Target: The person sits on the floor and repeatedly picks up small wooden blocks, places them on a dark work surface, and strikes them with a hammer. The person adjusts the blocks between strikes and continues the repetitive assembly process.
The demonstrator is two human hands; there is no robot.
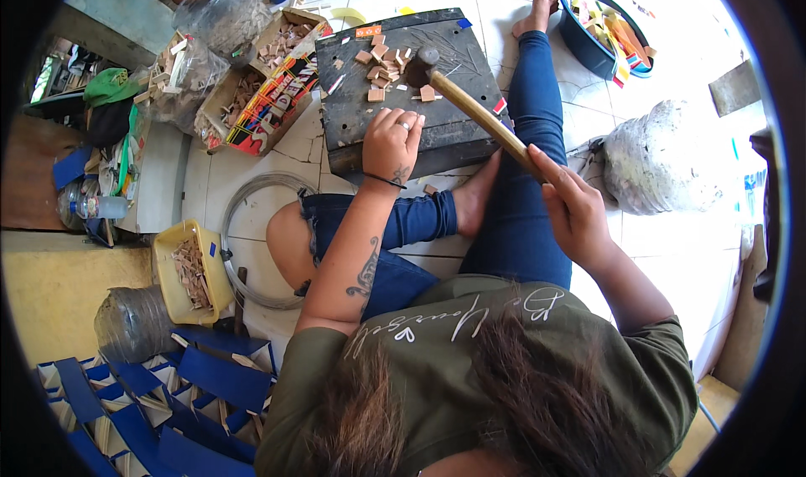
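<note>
From my remote seat I have the right hand [575, 212] wrapped round a wooden-handled hammer [478, 117], well apart from the left hand [391, 141], whose fingers curl at the near side of a black slab [348, 137]; I can't tell if they pinch anything. Small wooden blocks [382, 70] lie on the slab, near the hammer's head. I'd favour short, square taps, fingertips clear. Beyond sits a printed carton [281, 112] of wooden pieces

An informal workshop is spreading over a tiled floor [588, 95]. Wooden pieces [376, 95] are lying on a dark block [353, 145], over which a hammer [483, 120] is being held, and are filling a cardboard box [277, 112] and a yellow bin [220, 277].
</note>
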